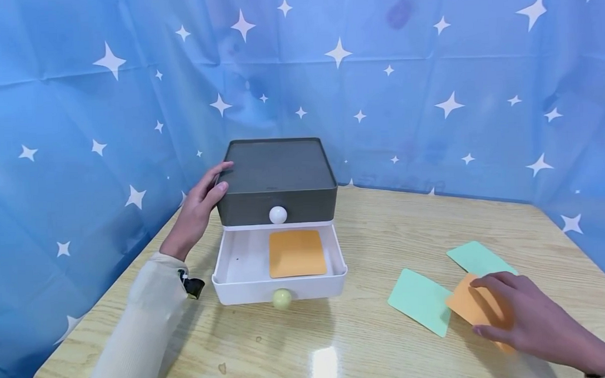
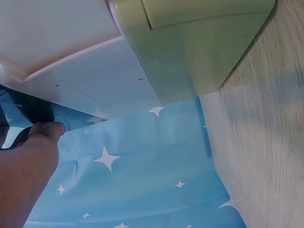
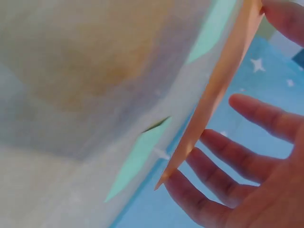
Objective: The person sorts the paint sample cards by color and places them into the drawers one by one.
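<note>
My left hand (image 1: 195,209) rests at the left edge of a small drawer unit (image 1: 281,164) with a dark grey top, its thumb and a finger over the rim. The other fingers are partly hidden. Below the grey drawer with its white knob (image 1: 278,215), a white drawer (image 1: 236,292) is pulled out. Inside it lies an orange card (image 1: 297,253). At the right, my right hand (image 1: 532,320) holds another orange card (image 3: 209,102) by its edges, tilted above the table. Two mint green cards (image 1: 420,301) (image 1: 477,258) lie beside and behind that hand.
A yellow-green knob (image 1: 282,299) sticks out at the front of the white drawer. In the left wrist view, a pale green section (image 2: 190,52) sits next to the white part. The wooden table (image 1: 384,225) meets a blue starred curtain (image 1: 379,97) behind and at the sides.
</note>
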